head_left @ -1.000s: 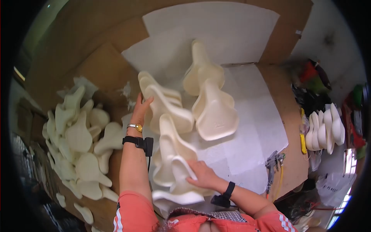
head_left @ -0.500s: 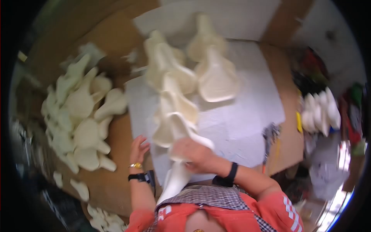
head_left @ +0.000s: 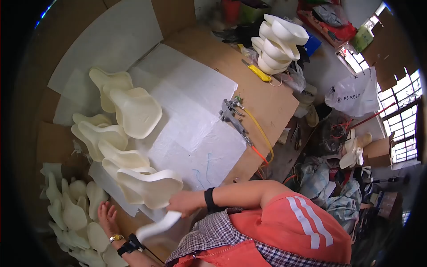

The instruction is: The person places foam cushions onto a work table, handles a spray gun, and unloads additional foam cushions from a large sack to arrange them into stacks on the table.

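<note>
the blurred white curved piece of smooth, hard-looking material (head_left: 159, 225) shows as a narrow, slightly bent band, paler than the shells around it; its far end smears into the bench edge, so its full outline cannot be told. it is just in front of the checked apron, at the near side of the brown cardboard-covered bench (head_left: 267, 104). the right hand (head_left: 186, 203) has a closed grip on its upper end, fingers bent around it. the left hand (head_left: 107, 217) has a loose, open grip with the fingers slightly curled and nothing held, beside the heaped cream shells (head_left: 73, 213); whether it touches them cannot be told.

beyond the held piece, cream saddle-shaped shells with broad rounded ends and narrow noses (head_left: 151, 187) lie overlapping in two rows, glossy and faintly shaded in their hollows. white paper sheets (head_left: 187, 129) spread under and beside them. to the right lies a grey metal spray gun (head_left: 233, 116) with a yellow and orange hose (head_left: 259, 127). farther off are a yellow-handled knife (head_left: 259, 73) and a leaning stack of white shells (head_left: 279, 44). a white plastic bag with dark lettering (head_left: 353, 94) hangs past the bench.
</note>
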A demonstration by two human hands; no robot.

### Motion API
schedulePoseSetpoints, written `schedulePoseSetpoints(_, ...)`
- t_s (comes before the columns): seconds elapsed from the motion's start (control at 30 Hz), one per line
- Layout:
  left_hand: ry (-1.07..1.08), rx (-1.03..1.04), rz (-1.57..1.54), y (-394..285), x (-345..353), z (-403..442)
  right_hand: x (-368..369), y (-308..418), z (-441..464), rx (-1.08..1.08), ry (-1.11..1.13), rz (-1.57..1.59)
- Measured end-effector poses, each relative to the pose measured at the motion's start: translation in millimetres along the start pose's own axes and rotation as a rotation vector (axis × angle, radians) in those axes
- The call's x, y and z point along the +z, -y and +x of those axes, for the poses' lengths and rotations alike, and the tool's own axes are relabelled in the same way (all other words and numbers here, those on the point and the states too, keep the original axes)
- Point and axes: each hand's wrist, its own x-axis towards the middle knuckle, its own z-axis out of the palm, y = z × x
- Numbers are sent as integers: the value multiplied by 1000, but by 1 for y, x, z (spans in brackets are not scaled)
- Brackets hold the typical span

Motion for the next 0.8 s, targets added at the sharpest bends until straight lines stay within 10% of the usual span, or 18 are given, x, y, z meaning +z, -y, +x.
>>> schedulePoseSetpoints(0.17, -5, 0, 9, 7, -12, -73, -45, -7, -43, 383, -5, 159)
schedulePoseSetpoints(0.37, 212, -247, -20, 94, 76, -132, -107, -77, -104, 422, -886, -271)
schedulePoseSetpoints(0.47, 212, -218, 154, 102, 99, -141, -126, -116, -148, 809, -802, -606)
schedulePoseSetpoints(0.8, 106, -245, 196, 130, 123, -157, -150, -144, -187, 883, -485, -502)
